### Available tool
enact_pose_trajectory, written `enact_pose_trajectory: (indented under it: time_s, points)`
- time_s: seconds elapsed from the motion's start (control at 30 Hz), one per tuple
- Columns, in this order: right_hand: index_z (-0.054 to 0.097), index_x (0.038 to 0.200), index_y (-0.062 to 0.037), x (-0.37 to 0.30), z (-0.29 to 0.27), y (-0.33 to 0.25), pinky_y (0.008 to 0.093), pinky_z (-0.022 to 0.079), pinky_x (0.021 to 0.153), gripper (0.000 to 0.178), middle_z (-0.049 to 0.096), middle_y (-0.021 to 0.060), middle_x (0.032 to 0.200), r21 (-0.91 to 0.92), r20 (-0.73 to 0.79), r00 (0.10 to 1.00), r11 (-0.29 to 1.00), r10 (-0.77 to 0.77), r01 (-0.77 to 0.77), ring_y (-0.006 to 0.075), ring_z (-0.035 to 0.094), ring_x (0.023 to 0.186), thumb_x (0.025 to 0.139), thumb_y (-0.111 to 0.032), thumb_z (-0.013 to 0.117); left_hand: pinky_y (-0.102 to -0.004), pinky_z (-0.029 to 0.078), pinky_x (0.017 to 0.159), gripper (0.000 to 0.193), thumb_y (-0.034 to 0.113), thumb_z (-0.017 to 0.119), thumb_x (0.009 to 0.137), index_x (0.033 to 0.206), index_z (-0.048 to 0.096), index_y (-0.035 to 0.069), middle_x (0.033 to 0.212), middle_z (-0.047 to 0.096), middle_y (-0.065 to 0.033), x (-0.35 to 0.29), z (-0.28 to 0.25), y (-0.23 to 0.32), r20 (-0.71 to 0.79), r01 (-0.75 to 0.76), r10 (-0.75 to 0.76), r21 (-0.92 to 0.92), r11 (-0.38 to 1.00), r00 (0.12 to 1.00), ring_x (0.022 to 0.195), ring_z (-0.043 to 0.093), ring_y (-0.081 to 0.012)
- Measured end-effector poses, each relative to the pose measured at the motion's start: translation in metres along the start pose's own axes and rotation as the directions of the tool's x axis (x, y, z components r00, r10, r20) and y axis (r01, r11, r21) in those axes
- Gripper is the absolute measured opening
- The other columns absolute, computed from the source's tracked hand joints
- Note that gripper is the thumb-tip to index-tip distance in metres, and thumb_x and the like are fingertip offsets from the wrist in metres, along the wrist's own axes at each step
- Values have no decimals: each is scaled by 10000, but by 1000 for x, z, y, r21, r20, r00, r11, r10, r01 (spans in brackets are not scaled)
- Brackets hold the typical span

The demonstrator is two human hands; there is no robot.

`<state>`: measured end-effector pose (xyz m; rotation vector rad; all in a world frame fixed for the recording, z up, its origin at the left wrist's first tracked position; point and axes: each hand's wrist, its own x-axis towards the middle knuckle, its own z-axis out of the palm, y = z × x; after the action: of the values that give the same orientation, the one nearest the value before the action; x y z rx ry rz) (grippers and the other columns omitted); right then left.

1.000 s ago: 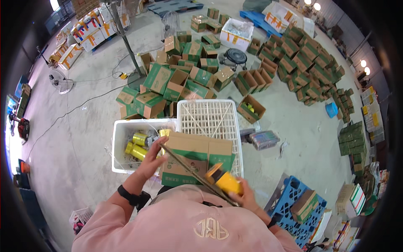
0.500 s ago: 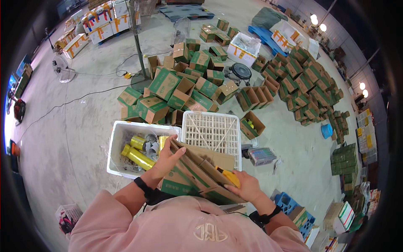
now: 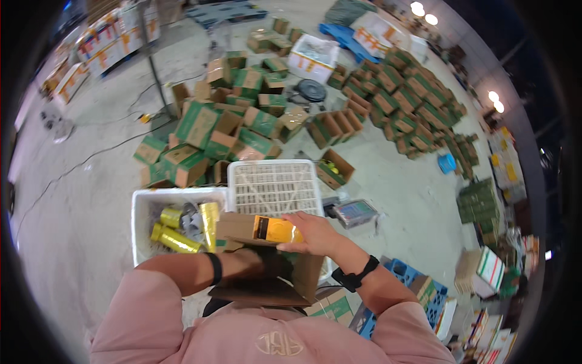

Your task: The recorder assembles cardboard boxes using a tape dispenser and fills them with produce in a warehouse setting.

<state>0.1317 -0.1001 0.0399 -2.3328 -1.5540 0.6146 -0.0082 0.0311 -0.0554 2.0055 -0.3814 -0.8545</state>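
An opened cardboard carton (image 3: 257, 293) stands in front of my body, its top gaping and a far flap raised. My left hand (image 3: 253, 264) reaches down inside it; shadow and the carton hide its fingers. In my right hand (image 3: 312, 233) is a yellow tape dispenser (image 3: 276, 230) with a dark end, held against the carton's far right edge. The carton rests over a white slatted plastic crate (image 3: 273, 182). To the left, a white foam box (image 3: 138, 227) contains yellow tape rolls (image 3: 176, 240) and grey empty cores.
Beyond the crate lies a heap of green-and-brown cartons (image 3: 197, 124), with a larger pile (image 3: 418, 100) far right. An open carton (image 3: 335, 170) with yellow items and a clear-wrapped package (image 3: 354, 213) sit right of the crate. A blue plastic crate (image 3: 397, 270) is near my right arm.
The flattened carton has been opened out into a box. My left hand has moved from its upper edge into it. My right hand has come up and left with the tape dispenser.
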Motion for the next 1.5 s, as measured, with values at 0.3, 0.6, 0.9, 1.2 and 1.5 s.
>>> enact_pose_trajectory:
  time_s: [0.3, 0.6, 0.9, 1.2, 1.5]
  points:
    - [515, 1206, -80, -72, -14, 59, 340, 472, 833, 675, 629, 156, 1040, 549, -391, 818, 820, 422, -161, 262, 616, 965, 718, -487, 744, -476, 232, 1115, 525, 283, 571, 877, 1344, 416, 102, 1415, 394, -114, 12, 1, 63, -28, -601, 748, 576, 554, 663, 1343, 332, -283]
    - [431, 1279, -63, -65, 34, 33, 267, 451, 862, 561, 558, 36, 1081, 929, -130, 976, 365, 172, 59, 106, 539, 968, 805, -144, 720, -428, 270, 1105, 472, 287, 509, 923, 1329, 451, 52, 1421, 401, -131, -39, 14, 39, 44, -347, 347, 235, 908, 937, 1346, 336, -287]
    - [416, 1282, -49, -79, 71, 27, 274, 424, 881, 580, 545, 61, 1079, 947, -253, 910, 277, 329, 163, 128, 519, 1001, 799, -153, 720, -363, 288, 1071, 500, 173, 455, 937, 1388, 349, -14, 1425, 367, -190, -114, 70, -31, -851, 59, 175, 234, 970, 495, 1312, 361, -282]
    - [418, 1241, -39, -79, 42, 31, 278, 451, 791, 561, 559, 62, 969, 927, -354, 806, 295, 475, 233, 138, 541, 885, 791, -180, 722, -334, 323, 1040, 553, 172, 459, 956, 1436, 242, 3, 1390, 397, -128, -25, -3, -83, -737, -280, -117, -392, 877, 666, 1248, 411, -212]
    - [375, 1338, -35, -126, 78, 1, 402, 444, 907, 713, 519, 200, 1176, 373, -625, 777, 903, 74, 214, 348, 537, 1073, 763, -266, 726, -402, 299, 1081, 646, 129, 526, 861, 1417, 243, -36, 1411, 365, -234, -40, 0, -43, -756, 176, -283, -222, 959, 590, 1314, 363, -359]
